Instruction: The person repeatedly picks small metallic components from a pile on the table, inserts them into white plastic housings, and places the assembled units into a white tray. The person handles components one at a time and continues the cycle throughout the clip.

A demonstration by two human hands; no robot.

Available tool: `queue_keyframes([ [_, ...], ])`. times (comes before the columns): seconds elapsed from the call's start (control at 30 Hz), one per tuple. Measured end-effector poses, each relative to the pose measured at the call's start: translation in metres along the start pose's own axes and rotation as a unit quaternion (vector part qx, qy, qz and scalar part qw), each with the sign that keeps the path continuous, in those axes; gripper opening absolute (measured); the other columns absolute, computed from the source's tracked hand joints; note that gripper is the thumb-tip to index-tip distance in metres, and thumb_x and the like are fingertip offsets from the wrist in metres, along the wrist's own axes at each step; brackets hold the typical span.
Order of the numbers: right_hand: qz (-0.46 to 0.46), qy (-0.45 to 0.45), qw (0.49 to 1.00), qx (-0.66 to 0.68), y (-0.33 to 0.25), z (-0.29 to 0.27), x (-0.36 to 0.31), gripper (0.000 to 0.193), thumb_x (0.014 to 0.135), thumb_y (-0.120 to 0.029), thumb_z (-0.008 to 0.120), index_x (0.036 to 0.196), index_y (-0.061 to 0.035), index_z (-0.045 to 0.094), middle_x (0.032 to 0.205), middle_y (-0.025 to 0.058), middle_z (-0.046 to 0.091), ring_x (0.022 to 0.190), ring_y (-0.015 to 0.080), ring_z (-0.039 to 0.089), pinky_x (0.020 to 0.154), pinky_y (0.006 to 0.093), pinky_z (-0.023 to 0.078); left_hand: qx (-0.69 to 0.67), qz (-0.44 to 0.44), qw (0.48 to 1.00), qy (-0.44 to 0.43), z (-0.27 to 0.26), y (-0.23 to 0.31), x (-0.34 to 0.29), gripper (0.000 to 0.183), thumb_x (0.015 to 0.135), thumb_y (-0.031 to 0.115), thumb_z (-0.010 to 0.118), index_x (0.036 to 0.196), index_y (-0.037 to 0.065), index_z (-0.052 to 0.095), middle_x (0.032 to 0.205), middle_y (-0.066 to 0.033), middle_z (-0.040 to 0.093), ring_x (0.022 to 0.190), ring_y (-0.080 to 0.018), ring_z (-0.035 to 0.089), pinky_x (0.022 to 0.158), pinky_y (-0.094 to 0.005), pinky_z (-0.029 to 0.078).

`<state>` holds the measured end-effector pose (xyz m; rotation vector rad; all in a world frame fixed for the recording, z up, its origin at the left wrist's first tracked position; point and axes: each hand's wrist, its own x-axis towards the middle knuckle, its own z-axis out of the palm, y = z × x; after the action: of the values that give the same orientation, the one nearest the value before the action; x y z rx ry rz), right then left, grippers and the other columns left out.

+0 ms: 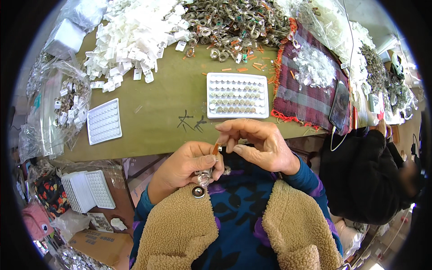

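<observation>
Over my lap, my left hand [191, 164] pinches a small part made of a coiled clear wire [204, 179] with a narrow orange strip [216, 149] pointing up from the fingertips. My right hand [260, 143] is close beside it, thumb and forefinger apart, fingertips near the strip's upper end; I see nothing held in it. Just beyond my hands, a white tray [237, 114] with rows of small round pieces lies on the green tabletop [162, 112]. Part of the coil is hidden behind my left fingers.
A second white tray [104, 121] lies at the left. White plastic pieces [135, 33] and coiled wires [234, 24] are heaped at the back. A plaid cloth [292, 96] bears clear pieces and a phone [339, 104] on a cable. Another person's dark sleeve [360, 180] is at the right.
</observation>
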<state>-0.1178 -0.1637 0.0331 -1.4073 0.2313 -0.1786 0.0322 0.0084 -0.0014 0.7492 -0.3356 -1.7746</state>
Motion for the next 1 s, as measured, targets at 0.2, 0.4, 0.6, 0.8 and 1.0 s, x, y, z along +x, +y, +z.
queue_keyframes([
  [0.2,-0.021,-0.067,0.997,0.029,0.018,0.003,0.005,0.024,0.088,0.001,0.068,0.112,0.0031,0.064,0.101,0.0060,0.065,0.091,0.0106,0.060,0.083,0.0269,0.050,-0.082,0.007,0.992,-0.094,-0.008,-0.013,0.010,0.034,0.098,0.031,0.062,0.093,-0.002,0.065,0.081,-0.0124,0.064,0.054,-0.0091,0.052,0.047,-0.0193,0.039],
  [0.4,0.055,-0.009,0.971,0.232,0.029,0.008,0.003,0.014,0.095,-0.009,0.066,0.103,-0.0002,0.061,0.099,0.0016,0.063,0.090,0.0081,0.059,0.081,0.0241,0.050,-0.091,0.043,0.992,-0.070,-0.001,-0.004,0.009,0.028,0.094,0.024,0.066,0.090,-0.003,0.066,0.076,-0.0128,0.064,0.048,-0.0074,0.049,0.041,-0.0180,0.035],
  [0.6,0.039,0.029,0.975,0.216,0.025,0.014,0.001,0.016,0.097,-0.011,0.063,0.106,0.0005,0.057,0.098,0.0040,0.063,0.090,0.0093,0.060,0.081,0.0248,0.050,0.221,0.163,0.938,0.210,0.019,-0.004,0.006,0.014,0.078,0.003,0.080,0.084,-0.001,0.067,0.078,-0.0063,0.065,0.064,-0.0092,0.058,0.057,-0.0224,0.045],
  [0.8,0.068,-0.027,0.980,0.187,0.012,0.012,-0.004,0.012,0.100,-0.010,0.057,0.105,-0.0012,0.051,0.091,0.0020,0.060,0.087,0.0089,0.062,0.077,0.0238,0.051,0.447,0.387,0.768,0.245,0.023,0.001,-0.001,0.047,0.065,0.010,0.089,0.107,0.000,0.070,0.086,-0.0065,0.064,0.074,-0.0128,0.059,0.064,-0.0251,0.048],
  [1.0,0.240,-0.077,0.921,0.296,0.013,0.009,-0.003,0.019,0.092,-0.011,0.068,0.100,-0.0002,0.054,0.072,0.0082,0.062,0.049,0.0092,0.053,0.050,0.0265,0.050,0.505,0.419,0.745,0.116,0.019,0.007,0.003,0.041,0.070,0.015,0.085,0.106,0.001,0.070,0.086,-0.0112,0.067,0.075,-0.0221,0.065,0.064,-0.0309,0.051],
])
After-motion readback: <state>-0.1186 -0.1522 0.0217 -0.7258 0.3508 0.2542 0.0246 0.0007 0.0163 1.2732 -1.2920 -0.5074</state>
